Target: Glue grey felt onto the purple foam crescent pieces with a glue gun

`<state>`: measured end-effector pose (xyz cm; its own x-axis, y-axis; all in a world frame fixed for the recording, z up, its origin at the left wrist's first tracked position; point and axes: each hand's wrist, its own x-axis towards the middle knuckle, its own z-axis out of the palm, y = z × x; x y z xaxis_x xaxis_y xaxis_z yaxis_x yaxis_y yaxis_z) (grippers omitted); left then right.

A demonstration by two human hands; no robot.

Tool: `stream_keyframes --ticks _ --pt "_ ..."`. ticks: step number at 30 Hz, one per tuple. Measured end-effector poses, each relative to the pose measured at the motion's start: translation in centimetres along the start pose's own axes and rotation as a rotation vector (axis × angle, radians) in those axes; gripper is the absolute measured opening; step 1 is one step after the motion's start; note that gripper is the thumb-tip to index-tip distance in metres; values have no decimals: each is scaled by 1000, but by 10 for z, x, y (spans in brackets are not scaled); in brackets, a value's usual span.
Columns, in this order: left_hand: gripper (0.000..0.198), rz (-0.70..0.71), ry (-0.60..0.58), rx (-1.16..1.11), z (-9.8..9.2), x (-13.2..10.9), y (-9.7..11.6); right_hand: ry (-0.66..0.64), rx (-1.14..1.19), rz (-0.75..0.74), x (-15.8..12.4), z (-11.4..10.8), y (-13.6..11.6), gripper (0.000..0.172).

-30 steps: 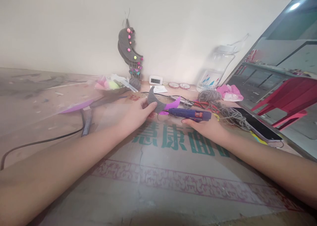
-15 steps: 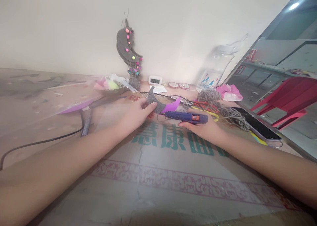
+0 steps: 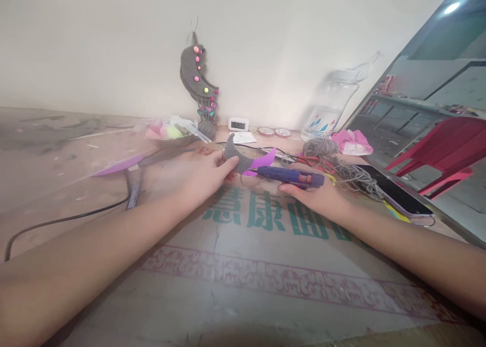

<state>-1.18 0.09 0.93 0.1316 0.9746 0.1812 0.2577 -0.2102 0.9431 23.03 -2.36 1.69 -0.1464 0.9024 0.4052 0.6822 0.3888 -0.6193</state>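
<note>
Pinched in my left hand is a crescent moon cutout, purple at its right end. Grey yarn is wound around its left part, and a thin strand hangs below it. My right hand is closed around a dark blue hot glue gun, whose nozzle points left at the cutout's lower edge, close to the yarn's end. I cannot tell whether the nozzle touches it. The fingers behind the glue gun are mostly hidden.
A finished grey moon ornament with pompoms hangs on the wall. Along the back stand a bowl, a small digital clock and a clear bottle. Loose grey yarn and a phone lie right. A black cable runs left.
The glue gun in my right hand has shifted slightly right and its nozzle shows more clearly. My left hand still holds the cutout in nearly the same place.
</note>
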Motion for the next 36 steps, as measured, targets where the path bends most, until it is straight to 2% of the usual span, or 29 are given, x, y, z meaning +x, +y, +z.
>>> stream_keyframes --ticks 5,8,14,21,27,36 --pt "32 6 14 20 0 -1 0 -26 22 40 1 0 -1 39" --pt "32 9 7 -2 0 -1 -1 -6 30 -3 2 -1 -2 38" --pt "33 12 -1 18 0 -3 1 -79 -48 -77 1 -4 0 29" --pt "31 5 7 13 0 -2 3 -91 21 -39 2 -4 0 31" --pt "32 11 6 25 0 -2 2 -196 33 -36 3 -7 -4 30" --pt "30 7 -9 -15 0 -3 3 -79 38 35 0 -3 -3 32"
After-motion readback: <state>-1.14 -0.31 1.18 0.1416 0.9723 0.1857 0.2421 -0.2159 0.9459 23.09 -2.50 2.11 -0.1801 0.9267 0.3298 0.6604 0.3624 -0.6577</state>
